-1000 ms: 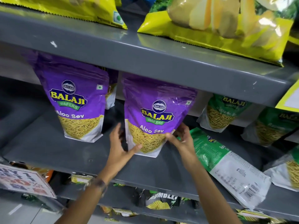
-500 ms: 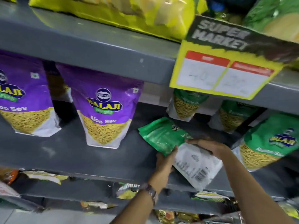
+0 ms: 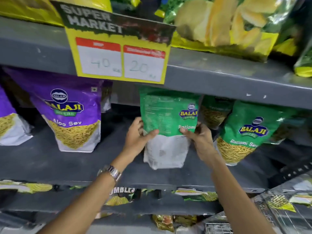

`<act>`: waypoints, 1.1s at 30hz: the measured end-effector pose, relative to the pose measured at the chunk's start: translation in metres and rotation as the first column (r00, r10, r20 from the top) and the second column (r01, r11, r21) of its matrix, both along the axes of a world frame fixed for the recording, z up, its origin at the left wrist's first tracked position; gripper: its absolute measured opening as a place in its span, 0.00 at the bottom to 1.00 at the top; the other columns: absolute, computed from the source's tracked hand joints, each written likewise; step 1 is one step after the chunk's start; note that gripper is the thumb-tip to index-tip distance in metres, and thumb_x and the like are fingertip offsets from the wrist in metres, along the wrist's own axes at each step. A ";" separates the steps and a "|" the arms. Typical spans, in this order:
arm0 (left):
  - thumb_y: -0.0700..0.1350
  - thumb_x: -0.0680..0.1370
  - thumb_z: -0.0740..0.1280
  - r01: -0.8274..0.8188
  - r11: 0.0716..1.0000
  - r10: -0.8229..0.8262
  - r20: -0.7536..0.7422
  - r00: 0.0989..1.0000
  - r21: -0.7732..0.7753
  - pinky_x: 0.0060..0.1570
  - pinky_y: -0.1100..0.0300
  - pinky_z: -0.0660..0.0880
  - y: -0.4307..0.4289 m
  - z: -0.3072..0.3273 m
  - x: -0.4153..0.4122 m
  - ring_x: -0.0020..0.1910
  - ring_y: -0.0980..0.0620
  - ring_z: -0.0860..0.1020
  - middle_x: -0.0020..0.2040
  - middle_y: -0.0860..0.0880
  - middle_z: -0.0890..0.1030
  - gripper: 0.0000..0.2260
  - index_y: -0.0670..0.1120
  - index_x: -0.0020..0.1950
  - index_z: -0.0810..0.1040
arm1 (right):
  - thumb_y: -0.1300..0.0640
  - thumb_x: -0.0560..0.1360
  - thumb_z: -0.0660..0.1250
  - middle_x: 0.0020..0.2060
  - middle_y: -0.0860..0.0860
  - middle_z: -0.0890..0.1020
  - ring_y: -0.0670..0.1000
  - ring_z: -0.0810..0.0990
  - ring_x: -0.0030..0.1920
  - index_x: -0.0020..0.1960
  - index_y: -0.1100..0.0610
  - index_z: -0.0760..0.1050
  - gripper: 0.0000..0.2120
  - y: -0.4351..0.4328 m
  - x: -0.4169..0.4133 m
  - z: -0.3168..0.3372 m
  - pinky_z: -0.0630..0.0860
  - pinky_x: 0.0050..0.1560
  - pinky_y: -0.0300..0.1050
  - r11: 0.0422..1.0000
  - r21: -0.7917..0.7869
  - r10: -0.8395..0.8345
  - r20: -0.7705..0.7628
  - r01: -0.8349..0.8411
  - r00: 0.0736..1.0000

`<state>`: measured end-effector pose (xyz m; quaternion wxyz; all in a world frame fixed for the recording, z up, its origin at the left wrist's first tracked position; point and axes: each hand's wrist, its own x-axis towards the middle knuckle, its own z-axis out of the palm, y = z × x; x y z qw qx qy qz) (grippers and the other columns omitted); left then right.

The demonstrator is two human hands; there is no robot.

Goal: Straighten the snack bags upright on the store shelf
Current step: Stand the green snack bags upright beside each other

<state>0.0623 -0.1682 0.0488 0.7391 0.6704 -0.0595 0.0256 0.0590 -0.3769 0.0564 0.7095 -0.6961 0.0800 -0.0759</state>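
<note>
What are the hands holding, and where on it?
Both hands, left hand and right hand, grip the green-and-white Ratlami Sev snack bag by its side edges, around mid-height.

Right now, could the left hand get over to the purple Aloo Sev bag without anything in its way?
Probably yes. The left hand is gripping the green Ratlami bag with the right hand; once it lets go, only bare shelf lies between it and the purple Aloo Sev bag.
</note>
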 end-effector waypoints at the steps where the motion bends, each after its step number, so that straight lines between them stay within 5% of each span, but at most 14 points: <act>1: 0.37 0.68 0.74 0.024 0.999 -0.026 0.041 0.999 0.040 0.45 0.65 0.78 0.001 0.000 0.005 0.47 0.58 0.81 0.51 0.53 0.81 0.19 0.55 0.49 0.72 | 0.69 0.64 0.75 0.53 0.66 0.81 0.58 0.81 0.49 0.59 0.71 0.69 0.26 -0.001 0.000 -0.003 0.79 0.53 0.51 1.000 0.013 -0.022 0.027 0.022 0.999; 5: 0.38 0.69 0.74 0.079 0.992 -0.090 0.102 0.991 0.100 0.48 0.67 0.76 0.007 -0.011 0.019 0.50 0.63 0.80 0.52 0.58 0.80 0.20 0.58 0.52 0.72 | 0.66 0.61 0.77 0.54 0.67 0.80 0.58 0.81 0.50 0.58 0.70 0.68 0.30 -0.006 -0.004 -0.016 0.79 0.53 0.52 1.000 0.021 0.008 0.036 -0.009 0.999; 10: 0.39 0.70 0.73 0.104 0.992 -0.112 0.115 0.987 0.073 0.52 0.67 0.76 0.008 -0.015 0.016 0.53 0.60 0.80 0.55 0.55 0.79 0.20 0.57 0.55 0.71 | 0.62 0.56 0.79 0.53 0.55 0.82 0.52 0.81 0.54 0.60 0.60 0.68 0.36 -0.016 0.005 -0.001 0.77 0.52 0.45 0.983 0.060 0.167 0.082 -0.172 0.983; 14: 0.33 0.73 0.68 -0.303 0.936 0.315 0.042 0.948 -0.176 0.55 0.68 0.73 -0.015 -0.024 -0.012 0.58 0.52 0.76 0.58 0.52 0.75 0.20 0.43 0.62 0.69 | 0.65 0.63 0.76 0.54 0.52 0.83 0.51 0.81 0.57 0.62 0.58 0.71 0.29 -0.016 0.008 0.006 0.77 0.54 0.41 0.933 -0.001 0.359 0.075 -0.360 0.930; 17: 0.29 0.73 0.64 -0.532 0.824 0.540 -0.012 0.842 -0.194 0.50 0.73 0.73 -0.045 -0.045 -0.054 0.54 0.46 0.76 0.52 0.52 0.76 0.17 0.43 0.58 0.71 | 0.69 0.66 0.73 0.51 0.50 0.84 0.47 0.83 0.52 0.59 0.58 0.73 0.23 -0.010 0.002 -0.001 0.77 0.50 0.36 0.960 0.018 0.277 0.116 -0.281 0.954; 22: 0.30 0.70 0.68 -0.260 0.960 0.250 0.101 0.963 0.107 0.60 0.64 0.68 -0.075 -0.069 -0.080 0.63 0.53 0.72 0.62 0.52 0.72 0.26 0.49 0.63 0.67 | 0.70 0.65 0.74 0.46 0.50 0.85 0.48 0.84 0.48 0.56 0.61 0.74 0.21 -0.002 -0.007 -0.010 0.78 0.47 0.39 0.988 0.025 0.146 0.202 -0.155 0.968; 28: 0.34 0.64 0.77 -0.132 0.988 0.133 -0.016 0.991 0.084 0.71 0.49 0.63 -0.084 -0.061 -0.072 0.73 0.53 0.62 0.72 0.52 0.62 0.44 0.43 0.73 0.56 | 0.62 0.63 0.78 0.46 0.52 0.84 0.53 0.83 0.49 0.51 0.53 0.74 0.20 0.024 -0.036 -0.016 0.80 0.51 0.52 0.995 0.000 -0.098 0.246 0.101 0.964; 30: 0.34 0.61 0.78 -0.090 0.992 0.094 -0.033 0.995 0.093 0.69 0.47 0.67 -0.085 -0.059 -0.065 0.72 0.49 0.65 0.74 0.46 0.62 0.47 0.43 0.74 0.55 | 0.58 0.63 0.78 0.44 0.52 0.84 0.51 0.83 0.46 0.50 0.54 0.73 0.20 0.030 -0.045 -0.019 0.80 0.48 0.51 0.988 -0.040 -0.136 0.249 0.150 0.959; 33: 0.33 0.60 0.78 -0.037 0.999 0.037 -0.014 0.999 0.027 0.55 0.60 0.77 -0.086 -0.053 -0.058 0.64 0.49 0.74 0.68 0.43 0.71 0.46 0.46 0.72 0.59 | 0.56 0.65 0.77 0.48 0.54 0.82 0.47 0.81 0.46 0.55 0.56 0.72 0.22 0.031 -0.059 -0.023 0.78 0.47 0.44 0.982 -0.135 -0.089 0.275 0.130 0.957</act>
